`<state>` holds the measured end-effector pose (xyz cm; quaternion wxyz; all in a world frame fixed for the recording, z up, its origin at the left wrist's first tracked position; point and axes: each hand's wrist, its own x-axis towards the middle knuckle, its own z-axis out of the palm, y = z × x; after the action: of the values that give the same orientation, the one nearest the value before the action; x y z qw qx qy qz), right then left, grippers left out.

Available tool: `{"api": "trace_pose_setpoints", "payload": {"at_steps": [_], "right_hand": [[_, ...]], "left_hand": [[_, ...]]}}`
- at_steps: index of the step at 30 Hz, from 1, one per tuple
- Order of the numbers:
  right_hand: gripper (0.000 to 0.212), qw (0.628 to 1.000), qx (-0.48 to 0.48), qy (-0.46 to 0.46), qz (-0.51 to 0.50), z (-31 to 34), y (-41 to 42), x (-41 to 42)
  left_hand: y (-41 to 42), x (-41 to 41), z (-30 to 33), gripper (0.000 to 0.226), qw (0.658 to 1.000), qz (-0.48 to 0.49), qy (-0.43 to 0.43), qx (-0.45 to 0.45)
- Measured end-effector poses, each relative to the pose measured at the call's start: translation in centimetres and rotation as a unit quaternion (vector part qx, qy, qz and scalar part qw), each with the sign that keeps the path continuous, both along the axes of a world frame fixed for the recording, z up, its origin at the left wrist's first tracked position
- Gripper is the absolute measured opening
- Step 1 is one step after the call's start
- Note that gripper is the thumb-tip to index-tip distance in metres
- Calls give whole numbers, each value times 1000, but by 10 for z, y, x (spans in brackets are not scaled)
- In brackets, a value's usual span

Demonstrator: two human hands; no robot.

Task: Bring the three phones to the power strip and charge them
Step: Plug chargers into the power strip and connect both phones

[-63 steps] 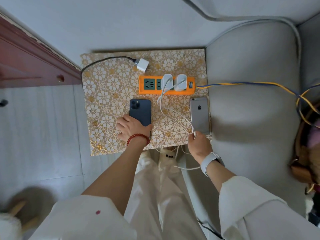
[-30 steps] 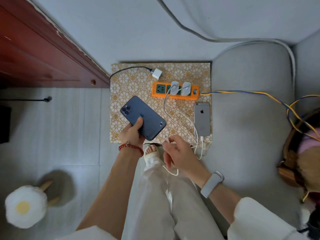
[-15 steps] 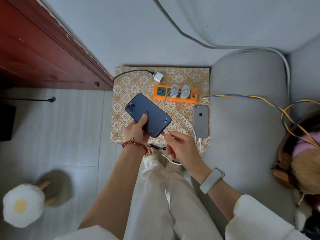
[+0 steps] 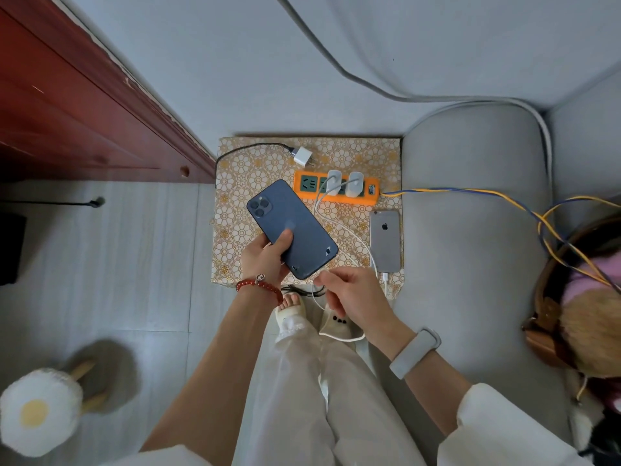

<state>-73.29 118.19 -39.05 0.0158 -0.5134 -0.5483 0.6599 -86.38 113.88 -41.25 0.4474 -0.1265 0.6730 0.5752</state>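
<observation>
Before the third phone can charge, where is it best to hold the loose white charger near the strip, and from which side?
Probably pinch the white charger by its two flat side faces, coming from above. It lies flat and unplugged on the patterned mat, prongs toward the orange power strip, black cable leaving its far-left end; both ends stay free that way.

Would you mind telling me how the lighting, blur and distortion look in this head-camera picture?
Head view: soft, even light, no glare on the blue phone; wide-angle bending curves the red wooden edge and sofa; the egg-shaped plush at the corner looks soft; the power strip stays sharp.
</observation>
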Motion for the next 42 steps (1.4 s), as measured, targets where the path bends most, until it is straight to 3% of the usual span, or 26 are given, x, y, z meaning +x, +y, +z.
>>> {"api": "trace_pose_setpoints", "payload": {"at_steps": [7,12,16,18,21,25,30,32,37,42], "right_hand": [[32,1000,4,-27,-1,-20,-12,-4],[30,994,-26,-20,102,-39,-17,2],[30,983,44,-89,155,-72,3,20],[31,964,139,-169,149,-93,22,31],[52,913,224,-279,198,-128,50,34],[61,848,296,-334,285,-161,65,17],[29,843,347,-299,280,-175,71,9],[17,863,337,-282,248,-173,76,12],[11,904,316,-281,70,-150,95,36],[18,896,300,-322,67,-140,113,50]], "left_hand": [[-11,2,-9,5,999,-15,17,-42],[-19,-10,-26,10,989,-112,64,-71],[-32,-12,-55,13,962,-190,135,-141],[-36,-13,-73,22,951,-215,135,-175],[-36,-13,-98,23,941,-246,126,-197],[-31,-11,-125,25,925,-281,138,-216],[-22,-5,-144,22,919,-305,145,-203],[-15,0,-146,25,918,-318,140,-192],[9,21,-147,28,914,-347,119,-172],[35,40,-146,43,920,-312,127,-199]]}}
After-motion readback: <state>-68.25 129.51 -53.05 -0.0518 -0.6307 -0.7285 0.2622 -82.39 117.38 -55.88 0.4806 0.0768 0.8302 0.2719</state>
